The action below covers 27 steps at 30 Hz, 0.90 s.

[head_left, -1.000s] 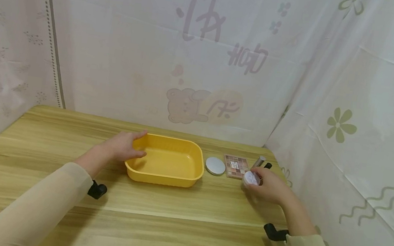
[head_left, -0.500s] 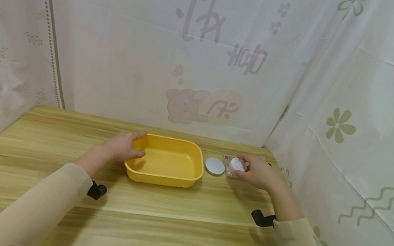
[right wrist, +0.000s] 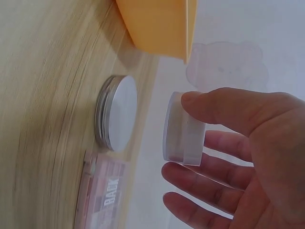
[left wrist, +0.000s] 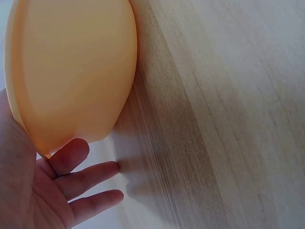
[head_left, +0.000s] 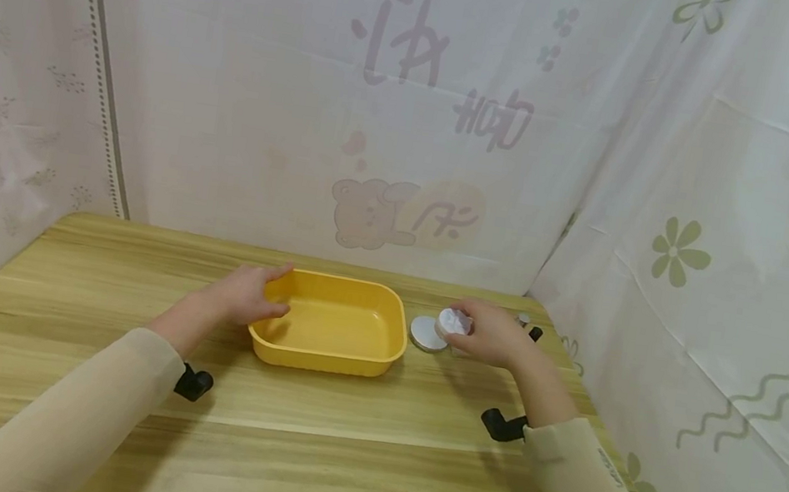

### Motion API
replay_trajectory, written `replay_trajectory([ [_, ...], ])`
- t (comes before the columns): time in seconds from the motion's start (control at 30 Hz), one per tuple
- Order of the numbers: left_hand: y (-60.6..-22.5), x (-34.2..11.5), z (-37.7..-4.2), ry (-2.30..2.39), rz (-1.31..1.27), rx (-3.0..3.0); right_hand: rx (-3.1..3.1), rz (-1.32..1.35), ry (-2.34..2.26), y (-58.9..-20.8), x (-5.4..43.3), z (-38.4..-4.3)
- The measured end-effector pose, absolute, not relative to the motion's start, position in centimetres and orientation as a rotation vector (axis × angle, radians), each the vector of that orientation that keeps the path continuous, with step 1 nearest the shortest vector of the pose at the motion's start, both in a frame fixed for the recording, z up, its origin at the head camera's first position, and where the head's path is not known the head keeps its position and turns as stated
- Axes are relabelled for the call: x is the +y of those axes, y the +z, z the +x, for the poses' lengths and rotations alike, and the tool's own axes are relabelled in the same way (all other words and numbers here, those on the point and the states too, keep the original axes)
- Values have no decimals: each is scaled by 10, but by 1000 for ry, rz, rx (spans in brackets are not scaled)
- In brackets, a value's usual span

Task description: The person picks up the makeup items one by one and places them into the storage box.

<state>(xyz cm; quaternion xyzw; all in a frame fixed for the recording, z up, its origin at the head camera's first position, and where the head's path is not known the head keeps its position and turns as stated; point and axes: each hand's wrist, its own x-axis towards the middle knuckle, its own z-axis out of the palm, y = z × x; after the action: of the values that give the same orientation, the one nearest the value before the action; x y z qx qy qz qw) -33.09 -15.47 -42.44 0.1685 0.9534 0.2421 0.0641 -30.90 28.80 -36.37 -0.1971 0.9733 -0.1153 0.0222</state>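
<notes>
Off the bench [head_left: 301,477], near the round silver tin [right wrist: 124,114], the clear-sided jar [right wrist: 177,136] hangs pinched in the right hand's [head_left: 491,335] fingers: probably light, stiff, slick, best held round its sides! Left hand's [head_left: 247,293] fingers pinch the yellow basin's [head_left: 328,362] end wall.

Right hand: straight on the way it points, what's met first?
Probably the round silver tin, just ahead of the right hand and its held container; height is unclear, so they might pass over it.
</notes>
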Motion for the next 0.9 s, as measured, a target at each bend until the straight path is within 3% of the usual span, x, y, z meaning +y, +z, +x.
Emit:
replay_trajectory([
  [0.9, -426, -155, -332, 731, 515, 2891, 3014, -558, -378, -365, 258, -312],
])
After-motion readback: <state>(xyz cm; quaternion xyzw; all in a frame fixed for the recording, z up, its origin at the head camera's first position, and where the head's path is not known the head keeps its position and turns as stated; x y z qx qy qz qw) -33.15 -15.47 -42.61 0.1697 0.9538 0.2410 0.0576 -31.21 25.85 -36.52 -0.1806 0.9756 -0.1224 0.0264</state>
